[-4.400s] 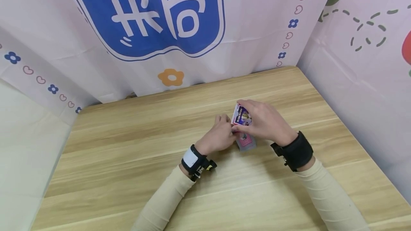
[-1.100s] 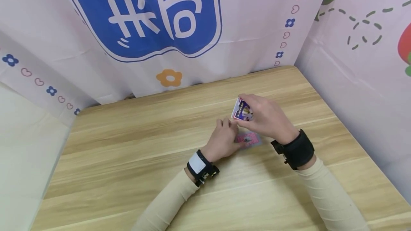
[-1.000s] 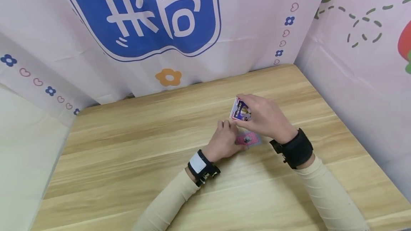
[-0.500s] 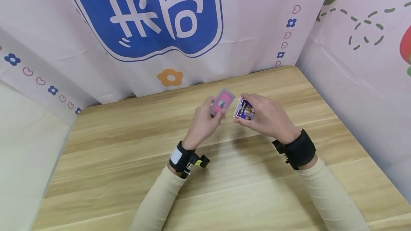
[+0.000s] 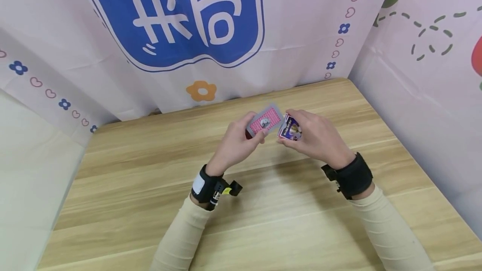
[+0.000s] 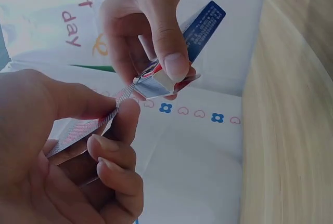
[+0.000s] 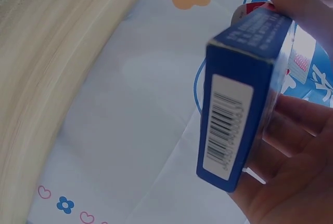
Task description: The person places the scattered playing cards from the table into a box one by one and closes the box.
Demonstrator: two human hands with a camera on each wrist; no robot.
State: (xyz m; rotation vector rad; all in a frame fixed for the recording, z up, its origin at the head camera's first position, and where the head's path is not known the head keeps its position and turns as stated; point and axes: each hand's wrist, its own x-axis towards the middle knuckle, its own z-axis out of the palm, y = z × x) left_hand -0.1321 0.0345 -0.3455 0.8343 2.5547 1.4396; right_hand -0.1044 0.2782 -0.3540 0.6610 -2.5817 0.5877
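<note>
My left hand (image 5: 235,143) pinches a thin stack of playing cards (image 5: 265,121) with red-and-white patterned backs, thumb on top. The right hand (image 5: 320,139) grips a small blue card box (image 5: 292,129) between thumb and fingers, its mouth turned toward the left hand. In the left wrist view, one end of the playing cards (image 6: 78,134) meets the mouth of the card box (image 6: 205,29); a pale striped block, like card edges, shows in that mouth. The right wrist view shows the box's barcode end (image 7: 223,125). How many cards there are cannot be told.
Both hands are above a wooden table (image 5: 150,187). Behind it hangs a white cloth (image 5: 293,28) with a blue emblem, flowers and hearts. Another printed cloth (image 5: 425,108) stands along the right edge. Each wrist wears a black strap with a camera.
The left hand has lifted the playing cards from low over the table beneath the box and swung them up to its left side, close to the mouth. The right hand keeps its grip, nearly still.
</note>
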